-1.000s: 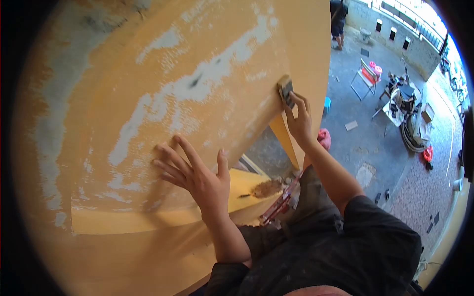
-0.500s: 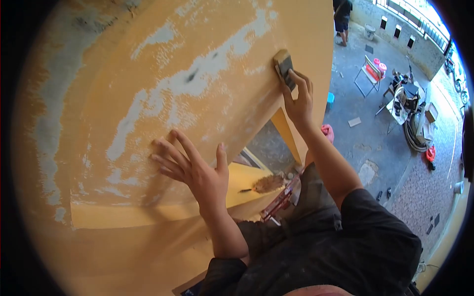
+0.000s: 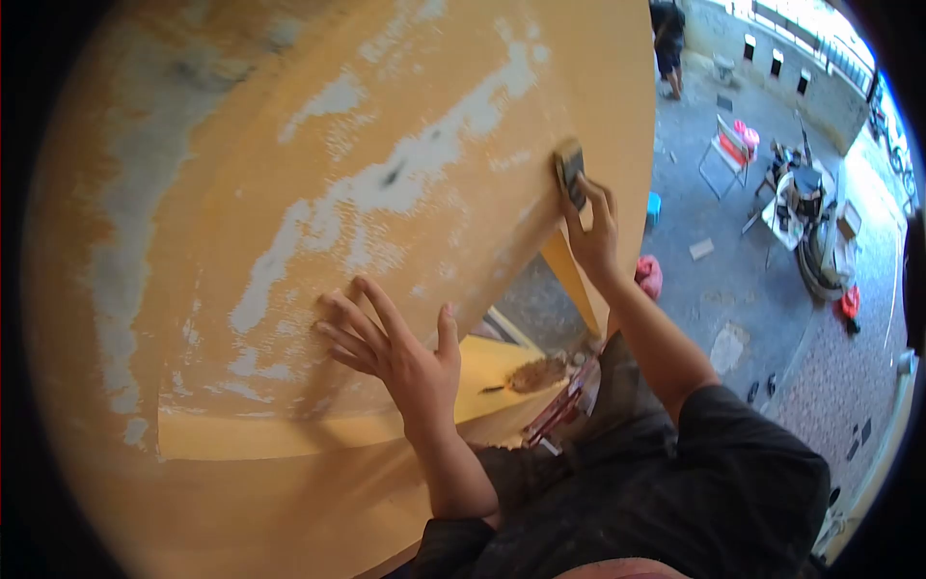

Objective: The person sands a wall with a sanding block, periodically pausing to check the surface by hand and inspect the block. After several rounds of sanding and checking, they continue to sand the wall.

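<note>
Head view. The block [image 3: 569, 174] is in your right hand [image 3: 596, 236], pinched between thumb and fingers, its face against or close to the panel [image 3: 463, 241], near the panel's right-hand edge. Your left hand [image 3: 410, 372] is spread wide, holding nothing, fingertips at the panel below the pale patches [image 3: 391, 183]; firm contact can't be confirmed.

Block: small, looks light, probably fairly stiff with a little give; material can't be told. Best hold is by its long sides, as you have it, face kept flat and your fingertips clear of the rubbing side. Dust could make it slick. The panel looks broad and rigid, better braced with a flat palm than gripped; its patches may be weaker than the rest, so light, even pressure suits.

Around: a yellow strut [image 3: 571, 280] slants just below your right hand, beside a gap; a dropped block could go through. Brown clump [image 3: 537, 374] on the ledge [image 3: 482, 372], red frame [image 3: 555, 415] near your legs: both crowd the low side, little room for your elbows. Farther off on the floor, a chair [image 3: 725, 154], heaped gear [image 3: 803, 198] and a person [image 3: 667, 43], all well apart from your reach.
</note>
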### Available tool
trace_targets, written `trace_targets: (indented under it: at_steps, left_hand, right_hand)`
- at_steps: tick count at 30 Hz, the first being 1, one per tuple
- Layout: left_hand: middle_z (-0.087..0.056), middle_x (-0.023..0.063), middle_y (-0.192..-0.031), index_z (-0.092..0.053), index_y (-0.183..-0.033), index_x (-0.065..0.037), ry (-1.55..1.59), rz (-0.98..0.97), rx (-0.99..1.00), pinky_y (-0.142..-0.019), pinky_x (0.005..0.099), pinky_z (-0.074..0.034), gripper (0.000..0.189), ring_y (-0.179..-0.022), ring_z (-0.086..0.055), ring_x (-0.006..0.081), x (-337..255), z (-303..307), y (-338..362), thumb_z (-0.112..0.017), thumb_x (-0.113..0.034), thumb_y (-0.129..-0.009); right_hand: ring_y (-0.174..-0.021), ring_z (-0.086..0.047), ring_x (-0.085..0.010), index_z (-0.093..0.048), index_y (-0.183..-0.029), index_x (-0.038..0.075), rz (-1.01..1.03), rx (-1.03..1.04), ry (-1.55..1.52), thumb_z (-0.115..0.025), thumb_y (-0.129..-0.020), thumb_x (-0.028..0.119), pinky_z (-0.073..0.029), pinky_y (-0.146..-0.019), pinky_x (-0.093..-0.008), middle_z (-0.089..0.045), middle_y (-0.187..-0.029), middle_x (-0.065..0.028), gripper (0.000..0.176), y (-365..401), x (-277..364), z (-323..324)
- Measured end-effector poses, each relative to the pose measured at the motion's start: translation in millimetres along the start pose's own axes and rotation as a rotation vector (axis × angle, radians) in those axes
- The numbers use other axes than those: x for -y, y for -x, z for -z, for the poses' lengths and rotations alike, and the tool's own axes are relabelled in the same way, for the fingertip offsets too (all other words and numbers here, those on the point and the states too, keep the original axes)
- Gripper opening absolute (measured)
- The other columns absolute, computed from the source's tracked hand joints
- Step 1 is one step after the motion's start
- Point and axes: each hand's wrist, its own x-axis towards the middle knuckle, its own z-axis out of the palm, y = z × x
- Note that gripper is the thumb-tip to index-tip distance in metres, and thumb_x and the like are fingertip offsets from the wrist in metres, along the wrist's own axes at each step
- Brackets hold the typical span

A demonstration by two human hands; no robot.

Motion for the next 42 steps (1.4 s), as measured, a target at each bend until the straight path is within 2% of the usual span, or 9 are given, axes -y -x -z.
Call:
trace_targets:
  at_steps: [5,11,14,16,20,26,31,35,42]
  left_hand:
    - [-0.001,0.0257,-0.153,-0.017,-0.149,-0.009,-0.023,0.007,-0.027,-0.102,0.0699,-0.005,0.088,-0.136,0.008,0.0530,-1.4,-5.9,-0.4,-0.059,-0.050,-0.083]
    - [-0.006,0.0263,-0.152,-0.020,-0.148,-0.009,0.033,0.001,0.013,-0.102,0.0703,-0.004,0.084,-0.137,0.004,0.0533,2.8,1.7,2.6,-0.059,-0.047,-0.084]
    - [-0.007,0.0259,-0.152,-0.020,-0.148,-0.010,-0.014,-0.016,-0.015,-0.102,0.0708,-0.006,0.083,-0.137,0.002,0.0534,4.3,-4.7,1.6,-0.059,-0.046,-0.084]
    - [-0.008,0.0256,-0.152,-0.021,-0.148,-0.010,-0.012,-0.017,0.007,-0.101,0.0711,-0.006,0.083,-0.137,0.001,0.0535,2.3,-7.1,2.3,-0.059,-0.046,-0.084]
    - [-0.008,0.0246,-0.152,-0.021,-0.148,-0.011,0.017,-0.053,-0.013,-0.101,0.0711,-0.007,0.082,-0.137,0.000,0.0528,11.6,3.1,6.6,-0.059,-0.045,-0.084]
    - [-0.003,0.0216,-0.154,-0.018,-0.149,-0.013,-0.099,-0.046,0.027,-0.104,0.0681,-0.005,0.086,-0.138,0.004,0.0497,9.1,-7.0,6.4,-0.061,-0.047,-0.083]
    - [-0.003,0.0212,-0.154,-0.017,-0.149,-0.013,-0.067,-0.031,0.038,-0.104,0.0685,-0.006,0.086,-0.138,0.004,0.0500,5.6,3.1,2.8,-0.060,-0.048,-0.083]
    - [-0.010,0.0253,-0.152,-0.023,-0.147,-0.009,-0.073,-0.045,-0.053,-0.100,0.0720,-0.009,0.083,-0.137,0.000,0.0534,2.4,-6.6,2.2,-0.059,-0.047,-0.083]
    - [-0.005,0.0262,-0.152,-0.018,-0.148,-0.008,-0.056,-0.039,0.037,-0.101,0.0720,-0.006,0.085,-0.136,0.004,0.0542,4.1,-0.9,-1.1,-0.058,-0.047,-0.084]
  right_hand:
    - [-0.102,-0.055,-0.0329,-0.059,-0.118,0.006,0.062,-0.040,-0.040,-0.066,-0.081,0.005,-0.043,-0.089,-0.0395,-0.058,-0.109,-0.0163,0.038,-66.5,40.1,1.8]
    - [-0.106,-0.055,-0.0356,-0.059,-0.115,0.001,0.074,0.068,0.047,-0.066,-0.082,0.005,-0.043,-0.093,-0.0433,-0.058,-0.112,-0.0202,0.035,15.2,-14.5,5.4]
    - [-0.105,-0.055,-0.0351,-0.058,-0.116,0.001,-0.013,0.066,0.014,-0.066,-0.082,0.005,-0.043,-0.092,-0.0426,-0.058,-0.111,-0.0197,0.035,-10.3,11.1,1.9]
    - [-0.104,-0.055,-0.0348,-0.057,-0.118,0.002,0.073,-0.007,-0.027,-0.066,-0.082,0.005,-0.043,-0.091,-0.0421,-0.058,-0.110,-0.0191,0.037,-46.9,41.9,0.0]
    - [-0.103,-0.055,-0.0340,-0.056,-0.119,0.004,0.025,0.075,0.014,-0.065,-0.083,0.005,-0.043,-0.090,-0.0404,-0.058,-0.109,-0.0173,0.037,6.4,2.1,5.9]
    - [-0.102,-0.054,-0.0347,-0.056,-0.120,0.004,0.067,0.041,-0.044,-0.064,-0.082,0.004,-0.044,-0.088,-0.0411,-0.058,-0.108,-0.0178,0.038,-52.7,26.1,0.7]
    - [-0.098,-0.056,-0.0353,-0.056,-0.121,0.004,0.080,0.094,0.006,-0.065,-0.081,0.006,-0.044,-0.087,-0.0425,-0.058,-0.110,-0.0186,0.041,4.4,-19.4,7.9]
    - [-0.099,-0.056,-0.0345,-0.058,-0.117,0.003,0.100,0.032,-0.099,-0.067,-0.081,0.005,-0.045,-0.086,-0.0409,-0.058,-0.109,-0.0192,0.037,-65.4,40.2,6.3]
    - [-0.095,-0.055,-0.0335,-0.059,-0.115,0.003,0.129,0.075,-0.042,-0.068,-0.079,0.006,-0.045,-0.084,-0.0402,-0.058,-0.105,-0.0177,0.037,-18.0,-4.5,-1.8]
